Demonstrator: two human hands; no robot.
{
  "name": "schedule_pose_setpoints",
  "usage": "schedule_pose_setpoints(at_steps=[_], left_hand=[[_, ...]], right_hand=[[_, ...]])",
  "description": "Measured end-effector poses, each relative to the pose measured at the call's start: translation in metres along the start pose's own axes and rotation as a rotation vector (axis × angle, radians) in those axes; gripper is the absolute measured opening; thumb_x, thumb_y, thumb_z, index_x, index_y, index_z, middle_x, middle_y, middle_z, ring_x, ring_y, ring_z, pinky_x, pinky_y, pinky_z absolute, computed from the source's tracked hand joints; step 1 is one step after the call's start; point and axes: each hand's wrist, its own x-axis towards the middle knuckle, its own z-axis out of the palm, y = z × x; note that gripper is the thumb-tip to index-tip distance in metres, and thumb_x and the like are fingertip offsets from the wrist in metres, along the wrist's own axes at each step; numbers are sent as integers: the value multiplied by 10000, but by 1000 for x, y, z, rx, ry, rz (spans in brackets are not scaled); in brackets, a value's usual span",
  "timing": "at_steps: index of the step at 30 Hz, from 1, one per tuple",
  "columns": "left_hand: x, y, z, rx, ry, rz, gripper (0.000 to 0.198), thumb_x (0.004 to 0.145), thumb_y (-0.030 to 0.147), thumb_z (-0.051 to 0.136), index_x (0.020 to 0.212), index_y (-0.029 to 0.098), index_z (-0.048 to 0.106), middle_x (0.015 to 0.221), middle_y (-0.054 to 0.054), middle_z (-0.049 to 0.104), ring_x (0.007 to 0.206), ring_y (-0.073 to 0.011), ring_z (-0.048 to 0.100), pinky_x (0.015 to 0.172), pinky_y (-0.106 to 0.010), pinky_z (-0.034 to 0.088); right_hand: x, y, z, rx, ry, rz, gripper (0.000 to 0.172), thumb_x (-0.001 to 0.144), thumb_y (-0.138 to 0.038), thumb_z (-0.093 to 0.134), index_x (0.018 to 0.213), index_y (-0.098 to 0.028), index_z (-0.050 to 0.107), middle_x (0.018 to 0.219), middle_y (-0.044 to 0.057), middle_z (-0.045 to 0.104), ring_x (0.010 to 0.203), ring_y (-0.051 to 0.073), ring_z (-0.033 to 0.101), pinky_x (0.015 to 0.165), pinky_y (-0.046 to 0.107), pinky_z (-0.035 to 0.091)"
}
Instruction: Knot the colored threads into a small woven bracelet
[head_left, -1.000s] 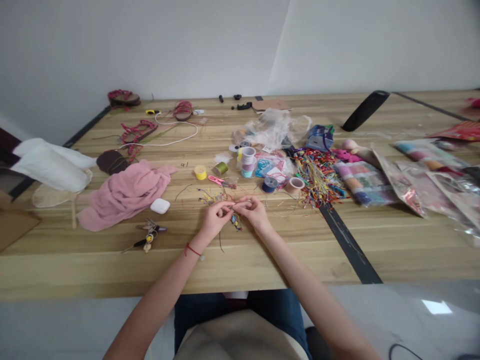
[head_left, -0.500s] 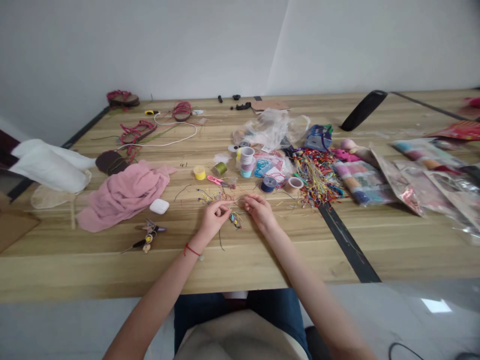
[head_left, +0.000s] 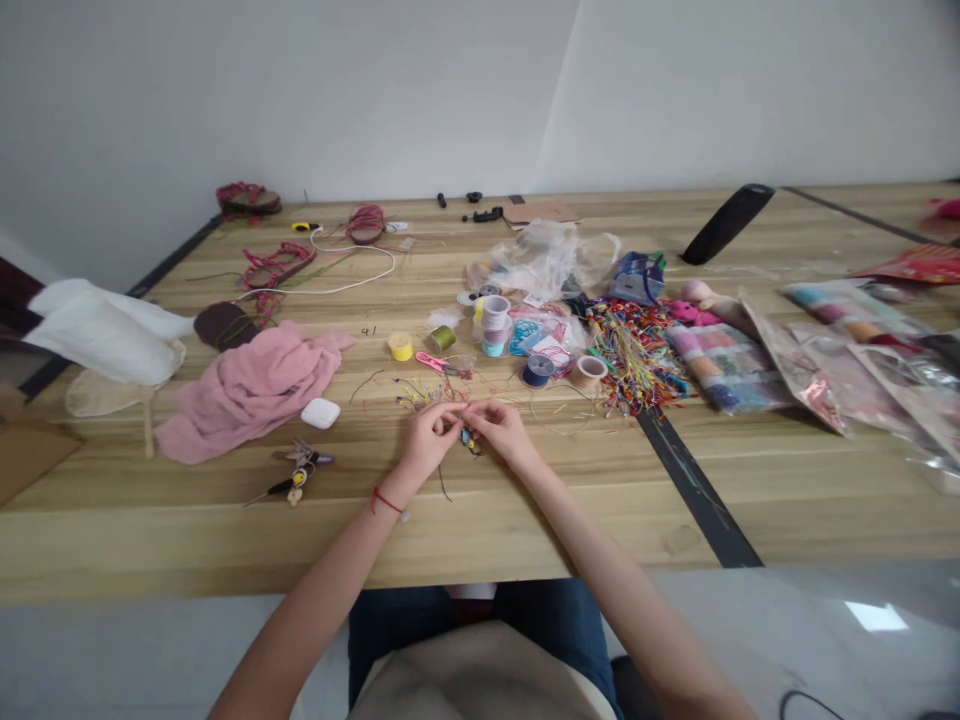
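My left hand (head_left: 429, 436) and my right hand (head_left: 498, 428) meet fingertip to fingertip above the table. Both are closed in a pinch on thin cord, mostly hidden by the fingers. A small beaded piece in blue, yellow and black (head_left: 470, 440) hangs or lies just below the fingertips; I cannot tell which. Behind the hands lie loose yellow and dark thread ends (head_left: 414, 395). Farther back are pink thread snips (head_left: 435, 364), a yellow spool (head_left: 400, 347), a green spool (head_left: 442, 338) and a navy spool (head_left: 538, 371).
A heap of multicoloured cords (head_left: 637, 350) and a tan spool (head_left: 589, 372) sit to the right, with plastic packets (head_left: 731, 370) beyond. On the left are a pink cloth (head_left: 255, 395), a white case (head_left: 320, 413) and a bunch of keys (head_left: 300, 465). Woven sandals (head_left: 276, 268) lie at the back left.
My right hand has moved left, closing the gap to my left hand, so the fingertips now meet. My left hand has stayed almost in place.
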Motion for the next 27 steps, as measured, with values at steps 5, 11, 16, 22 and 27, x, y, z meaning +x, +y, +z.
schedule_pose_setpoints(at_steps=[5, 11, 16, 22, 27], left_hand=[[0, 7, -2, 82, -12, 40, 271, 755, 53, 600, 981, 169, 694, 791, 6, 658, 498, -46, 424, 495, -158, 361], [0, 14, -2, 133, -7, 70, 319, 734, 5, 594, 987, 173, 693, 828, 0, 660, 506, -51, 426, 509, -166, 375], [0, 16, -1, 147, -12, 66, 304, 744, 12, 588, 980, 167, 701, 787, 9, 634, 476, -44, 386, 476, -164, 344], [0, 18, -3, 153, -14, 68, 295, 757, 21, 583, 977, 178, 702, 778, 10, 628, 487, -46, 391, 489, -160, 356], [0, 16, -3, 126, -11, 55, 283, 753, 38, 590, 980, 168, 700, 823, -10, 655, 495, -46, 411, 494, -163, 364]], right_hand=[[0, 2, 2, -33, 17, -12, 295, 615, -431, 777, 697, -183, 641, 506, -23, 589, 437, 107, 508, 409, 212, 399], [3, 8, 4, 18, 52, -54, 290, 616, -353, 764, 786, -201, 585, 603, -39, 609, 485, 98, 532, 446, 202, 428], [4, 12, 4, 122, 67, -91, 445, 575, -315, 787, 929, -229, 531, 720, -51, 660, 492, 84, 549, 447, 192, 433], [4, 13, 4, 149, 49, -34, 495, 587, -361, 810, 949, -234, 497, 679, -48, 680, 447, 86, 545, 411, 185, 401], [4, 11, 4, 122, 29, -17, 497, 591, -378, 808, 945, -237, 490, 636, -53, 674, 439, 98, 541, 408, 193, 389]])
